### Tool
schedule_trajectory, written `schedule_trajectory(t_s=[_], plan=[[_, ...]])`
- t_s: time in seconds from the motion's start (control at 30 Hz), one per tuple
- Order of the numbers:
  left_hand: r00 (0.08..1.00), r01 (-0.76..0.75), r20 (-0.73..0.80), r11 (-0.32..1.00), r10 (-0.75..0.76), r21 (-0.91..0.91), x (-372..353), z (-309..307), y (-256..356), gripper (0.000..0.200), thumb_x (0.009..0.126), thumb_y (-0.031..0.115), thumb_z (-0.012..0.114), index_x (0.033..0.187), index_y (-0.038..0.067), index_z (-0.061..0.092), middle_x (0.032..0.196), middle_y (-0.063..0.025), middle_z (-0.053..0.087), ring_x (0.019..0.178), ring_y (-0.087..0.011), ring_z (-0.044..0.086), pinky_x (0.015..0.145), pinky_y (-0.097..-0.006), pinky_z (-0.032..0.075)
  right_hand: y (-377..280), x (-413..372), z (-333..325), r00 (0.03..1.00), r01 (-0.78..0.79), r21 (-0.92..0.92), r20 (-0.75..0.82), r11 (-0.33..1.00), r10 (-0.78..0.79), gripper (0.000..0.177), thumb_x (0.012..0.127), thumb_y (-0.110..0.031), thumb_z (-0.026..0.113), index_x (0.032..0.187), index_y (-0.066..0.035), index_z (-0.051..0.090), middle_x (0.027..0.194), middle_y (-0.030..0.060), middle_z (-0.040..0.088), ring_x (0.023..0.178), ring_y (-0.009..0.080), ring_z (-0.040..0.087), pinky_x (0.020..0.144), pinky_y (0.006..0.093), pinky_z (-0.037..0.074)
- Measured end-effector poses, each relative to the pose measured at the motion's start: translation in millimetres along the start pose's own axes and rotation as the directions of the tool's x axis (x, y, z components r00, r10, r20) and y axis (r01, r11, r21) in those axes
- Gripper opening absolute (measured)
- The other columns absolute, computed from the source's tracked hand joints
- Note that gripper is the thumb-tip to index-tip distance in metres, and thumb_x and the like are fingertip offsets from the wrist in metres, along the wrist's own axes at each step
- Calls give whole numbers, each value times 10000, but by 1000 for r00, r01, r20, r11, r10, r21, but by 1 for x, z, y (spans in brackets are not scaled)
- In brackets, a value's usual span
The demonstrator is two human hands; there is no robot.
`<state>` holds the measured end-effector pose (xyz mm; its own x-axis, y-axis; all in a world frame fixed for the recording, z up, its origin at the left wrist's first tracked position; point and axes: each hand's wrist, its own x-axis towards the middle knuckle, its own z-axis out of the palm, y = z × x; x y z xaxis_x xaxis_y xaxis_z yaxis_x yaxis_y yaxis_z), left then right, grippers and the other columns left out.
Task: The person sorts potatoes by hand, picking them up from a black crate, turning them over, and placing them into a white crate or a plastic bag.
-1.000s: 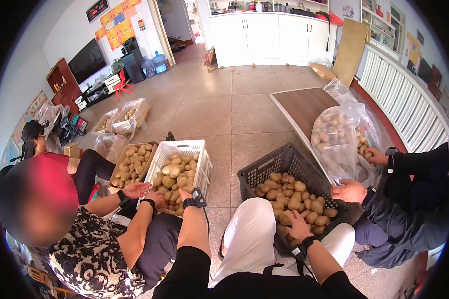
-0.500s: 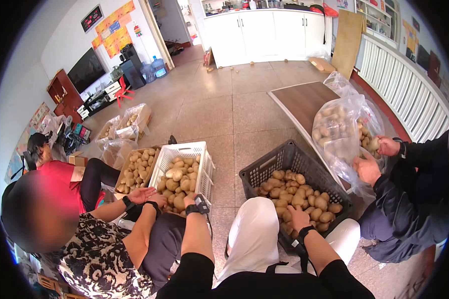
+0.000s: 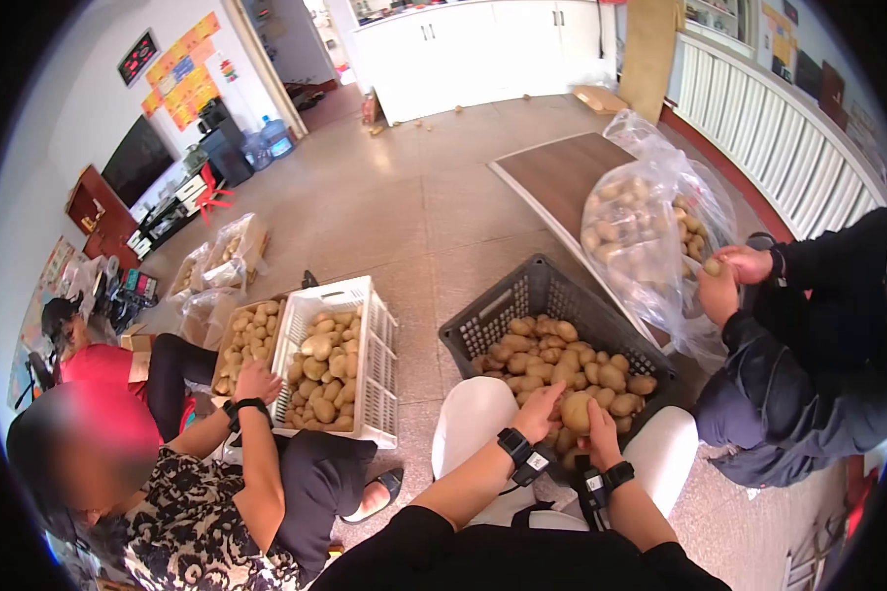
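Right hand (image 3: 602, 434), lower right of centre: half-closed, holds potato (image 3: 576, 413) over black crate (image 3: 593, 301). Left hand (image 3: 539, 412): partly open, beside same potato; contact unclear.

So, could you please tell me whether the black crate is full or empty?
Partly full: potatoes lie inside, and the black crate's walls rise above them.

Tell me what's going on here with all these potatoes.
The person's right hand holds a large potato over the black crate, with the left hand against that potato. A co-worker on the right holds another potato by a clear bag of potatoes. At left, someone in a patterned top has a hand near the white crate. Both crates hold many potatoes.
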<state>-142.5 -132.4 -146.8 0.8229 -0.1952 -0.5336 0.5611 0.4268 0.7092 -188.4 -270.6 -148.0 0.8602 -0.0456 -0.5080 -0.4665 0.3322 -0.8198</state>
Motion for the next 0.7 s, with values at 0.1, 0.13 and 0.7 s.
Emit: schedule_trajectory(t_s=[0.1, 0.13, 0.7], plan=[[935, 320, 171, 947, -310, -34, -10, 15, -12, 375, 795, 396, 525, 1031, 112, 460, 985, -55, 509, 831, -191, 508, 642, -320, 433, 8, -8, -9, 998, 59, -24, -1, 998, -59, 370, 864, -396, 366, 875, -59, 518, 644, 20, 526, 391, 86, 416, 303, 203, 281], [918, 350, 209, 936, -337, -29, -10, 16, -15, 387, 790, 412, 524, 1031, 116, 459, 965, -57, 518, 836, -196, 519, 643, -347, 447, 13, -4, -12, 998, 58, -59, 6, 997, -58, 384, 866, -391, 360, 875, -45, 525, 655, 37, 537, 423, 110, 445, 332, 220, 309], [984, 148, 125, 974, -127, -174, 10, 3, -22, 530, 724, 220, 653, 1134, 92, 343, 1063, -93, 464, 935, -250, 508, 684, -450, 472, 44, 12, -23, 846, 310, -932, 179, 189, -503, 270, 672, -117, 594, 902, -21, 488, 927, 183, 483, 830, 354, 489, 740, 421, 405]])
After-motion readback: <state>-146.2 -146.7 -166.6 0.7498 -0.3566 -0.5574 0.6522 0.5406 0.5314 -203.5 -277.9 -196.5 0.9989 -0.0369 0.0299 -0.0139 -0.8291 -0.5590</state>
